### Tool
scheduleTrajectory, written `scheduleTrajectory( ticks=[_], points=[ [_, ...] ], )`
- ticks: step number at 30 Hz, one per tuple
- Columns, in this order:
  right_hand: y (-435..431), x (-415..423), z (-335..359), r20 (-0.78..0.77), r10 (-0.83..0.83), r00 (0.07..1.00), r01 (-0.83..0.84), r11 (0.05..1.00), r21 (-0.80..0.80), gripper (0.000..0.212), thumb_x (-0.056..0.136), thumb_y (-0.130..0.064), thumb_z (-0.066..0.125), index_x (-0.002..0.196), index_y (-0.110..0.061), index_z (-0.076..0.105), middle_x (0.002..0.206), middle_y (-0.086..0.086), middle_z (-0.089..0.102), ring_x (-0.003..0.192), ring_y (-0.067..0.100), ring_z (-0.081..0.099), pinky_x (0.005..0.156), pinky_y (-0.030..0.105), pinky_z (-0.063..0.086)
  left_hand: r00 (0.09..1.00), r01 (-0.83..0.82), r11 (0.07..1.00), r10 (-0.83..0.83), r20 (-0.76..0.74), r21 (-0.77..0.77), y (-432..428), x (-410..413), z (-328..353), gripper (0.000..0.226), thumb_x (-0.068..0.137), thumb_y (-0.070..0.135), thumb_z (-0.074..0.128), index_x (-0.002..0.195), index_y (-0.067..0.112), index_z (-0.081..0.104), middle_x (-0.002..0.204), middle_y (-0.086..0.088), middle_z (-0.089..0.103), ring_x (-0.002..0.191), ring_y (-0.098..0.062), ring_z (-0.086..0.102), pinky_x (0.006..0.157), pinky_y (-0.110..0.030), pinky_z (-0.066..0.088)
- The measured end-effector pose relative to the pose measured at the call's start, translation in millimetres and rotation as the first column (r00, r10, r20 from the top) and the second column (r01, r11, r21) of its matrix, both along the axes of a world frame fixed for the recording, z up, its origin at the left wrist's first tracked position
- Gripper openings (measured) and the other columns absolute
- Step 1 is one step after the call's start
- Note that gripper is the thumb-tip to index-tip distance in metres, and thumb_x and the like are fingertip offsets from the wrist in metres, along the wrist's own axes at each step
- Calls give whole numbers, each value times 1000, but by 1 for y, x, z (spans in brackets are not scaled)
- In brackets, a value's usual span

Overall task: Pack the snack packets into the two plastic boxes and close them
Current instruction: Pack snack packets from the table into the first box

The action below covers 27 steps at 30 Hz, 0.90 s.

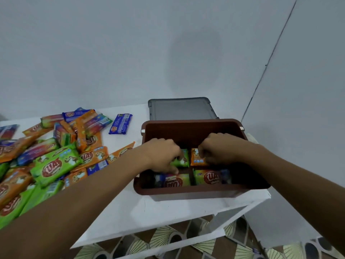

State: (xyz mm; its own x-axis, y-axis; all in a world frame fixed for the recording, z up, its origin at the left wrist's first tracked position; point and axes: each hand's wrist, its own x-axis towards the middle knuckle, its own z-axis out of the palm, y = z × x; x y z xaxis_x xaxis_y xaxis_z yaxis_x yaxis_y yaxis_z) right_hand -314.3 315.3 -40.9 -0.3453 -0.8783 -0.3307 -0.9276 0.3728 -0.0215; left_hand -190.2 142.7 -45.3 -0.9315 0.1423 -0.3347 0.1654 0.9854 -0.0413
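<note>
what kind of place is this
Probably a room in a home, not a shop or warehouse: a small white table pushed against a plain painted wall, a patterned floor below, and a loose pile of snack packets beside a brown plastic box.

A white desk [168, 212] stands against a plain pale grey wall [130, 53], its right corner reaching toward the room's corner, where a thin dark line [270, 58] runs slantwise up the wall. Below the desk's near edge lies a floor [205, 245] patterned with cream fan shapes on brown, seen beneath and to the right of the desk.
</note>
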Motion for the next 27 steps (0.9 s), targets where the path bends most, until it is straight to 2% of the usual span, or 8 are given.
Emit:
scheduleTrajectory(
  ticks=[4,7,10,13,16,19,22,27],
  points=[
    [-29,9,18,-57,41,998,-53,972,-231,3,87,-31,55,86,-29,57,80,-12,60,77,13,57,64,36,49,925,88,991,-45,-377,98,-37,26,17,38,92,43,55,124,23,58,120,3,57,111,-18,51,89,-39,45],
    [-66,29,28,-107,89,990,-120,932,-341,4,87,-34,56,87,-30,56,76,-12,61,74,13,55,65,37,48,858,-11,990,80,-507,137,-86,63,15,35,93,37,52,121,17,59,116,-3,58,104,-22,53,84,-40,46],
    [-110,59,39,-113,151,982,-184,899,-398,6,90,-36,55,86,-31,53,77,-14,59,73,13,53,65,35,46,835,-247,963,267,-481,107,-139,107,2,39,92,38,54,124,16,56,119,-6,56,108,-27,54,85,-43,47],
    [-159,91,38,-108,223,969,-247,887,-389,6,90,-37,56,94,-33,55,81,-16,56,75,7,47,65,31,43,811,-504,864,464,-358,-22,-184,158,-13,59,85,51,58,135,20,45,134,-6,46,122,-29,47,95,-45,43],
    [-242,150,29,-82,286,955,-297,920,-255,16,92,-38,55,107,-33,56,89,-17,55,84,6,48,68,29,40,747,-643,766,629,-217,10,-246,225,-32,87,78,51,70,148,29,24,144,-5,37,128,-28,43,96,-44,47],
    [-265,171,21,-25,268,963,-268,947,-176,20,91,-33,56,111,-31,56,97,-11,59,94,11,53,77,33,49,756,-619,779,625,-196,98,-258,230,-43,94,76,42,74,151,26,19,146,-6,39,128,-27,46,90,-45,52],
    [-300,193,0,-112,281,953,-294,948,-125,27,88,-29,60,114,-27,56,109,-4,62,100,17,58,80,37,53,726,-605,784,616,-304,142,-281,248,-35,95,70,43,75,148,20,27,145,-3,41,130,-25,44,95,-42,48],
    [-321,195,-29,-147,318,936,-346,909,-233,54,81,-32,67,132,-21,51,128,2,59,116,23,52,91,40,47,721,-580,804,583,-374,135,-296,259,-26,93,65,47,78,143,18,37,140,-3,44,128,-22,43,101,-38,42]
  ],
)
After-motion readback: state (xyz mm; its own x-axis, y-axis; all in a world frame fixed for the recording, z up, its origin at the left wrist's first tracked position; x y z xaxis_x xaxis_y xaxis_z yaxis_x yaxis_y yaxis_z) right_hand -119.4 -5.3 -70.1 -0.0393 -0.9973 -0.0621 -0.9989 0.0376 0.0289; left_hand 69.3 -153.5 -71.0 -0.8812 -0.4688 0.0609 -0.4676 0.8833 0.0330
